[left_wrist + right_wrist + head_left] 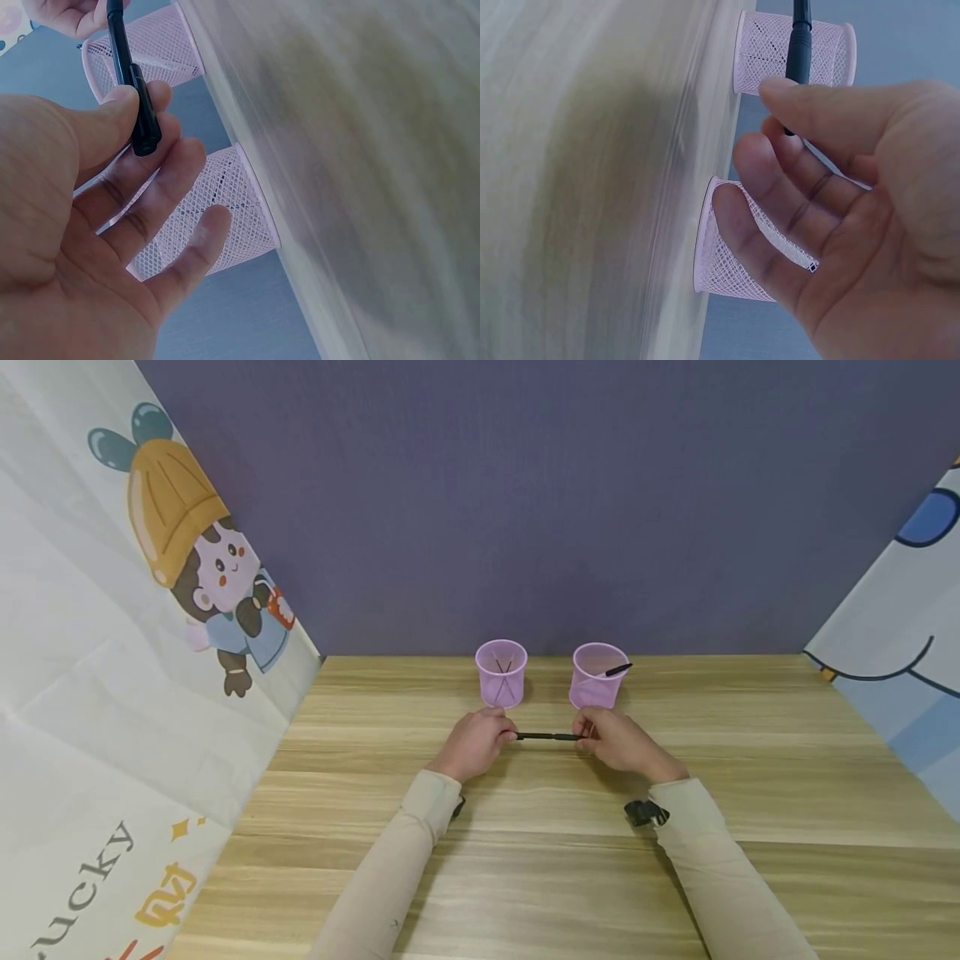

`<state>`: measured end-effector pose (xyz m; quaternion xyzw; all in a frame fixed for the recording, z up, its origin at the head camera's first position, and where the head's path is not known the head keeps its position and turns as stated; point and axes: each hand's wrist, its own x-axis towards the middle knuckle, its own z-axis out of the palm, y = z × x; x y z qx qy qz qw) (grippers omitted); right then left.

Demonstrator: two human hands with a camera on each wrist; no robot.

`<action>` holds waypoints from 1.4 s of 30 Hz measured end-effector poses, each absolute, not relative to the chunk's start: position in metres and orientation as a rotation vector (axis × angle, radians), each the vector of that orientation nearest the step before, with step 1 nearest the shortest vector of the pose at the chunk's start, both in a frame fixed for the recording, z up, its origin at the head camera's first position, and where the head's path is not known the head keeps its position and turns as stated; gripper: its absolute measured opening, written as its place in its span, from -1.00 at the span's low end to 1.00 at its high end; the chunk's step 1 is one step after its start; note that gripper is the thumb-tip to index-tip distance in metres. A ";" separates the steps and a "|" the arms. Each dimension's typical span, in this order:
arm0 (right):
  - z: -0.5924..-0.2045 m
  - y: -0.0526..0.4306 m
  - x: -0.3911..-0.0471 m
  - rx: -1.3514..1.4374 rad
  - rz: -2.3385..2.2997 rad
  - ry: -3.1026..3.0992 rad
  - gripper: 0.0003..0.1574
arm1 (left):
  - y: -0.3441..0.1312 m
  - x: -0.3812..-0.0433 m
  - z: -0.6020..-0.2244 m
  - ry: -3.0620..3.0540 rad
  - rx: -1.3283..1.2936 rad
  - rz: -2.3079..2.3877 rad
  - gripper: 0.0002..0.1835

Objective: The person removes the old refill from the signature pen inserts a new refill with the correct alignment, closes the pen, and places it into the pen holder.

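A white sheet [60,635] with a cartoon figure [221,560] fills the left edge of the frame. Right of it, the wooden table [540,868] spreads across the lower part, under a dark panel [562,502]. Just left of the lower centre, the left hand [472,743] pinches one end of a pen between thumb and fingertips, the other fingers loosely bent. Above that hand stands the left cup [492,693], pink mesh, with thin dark sticks [504,667] crossing inside.

The pen [551,737] lies nearly level between the hands, slightly right of and below the frame's centre. It is slim, straight and black, glossy near its left end, which has a clip; towards the right it shows a ribbed section. The right cup [592,695], also pink mesh, holds a second pen [619,669], its black end poking over the rim. Below, the right hand [622,743] pinches the pen's right end.
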<state>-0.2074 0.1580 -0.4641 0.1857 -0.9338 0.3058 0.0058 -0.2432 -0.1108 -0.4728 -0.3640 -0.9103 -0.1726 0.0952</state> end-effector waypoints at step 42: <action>-0.469 0.166 -0.211 0.673 0.886 -2.908 -0.86 | -0.110 -0.246 -0.475 -2.691 -1.083 -0.498 -0.84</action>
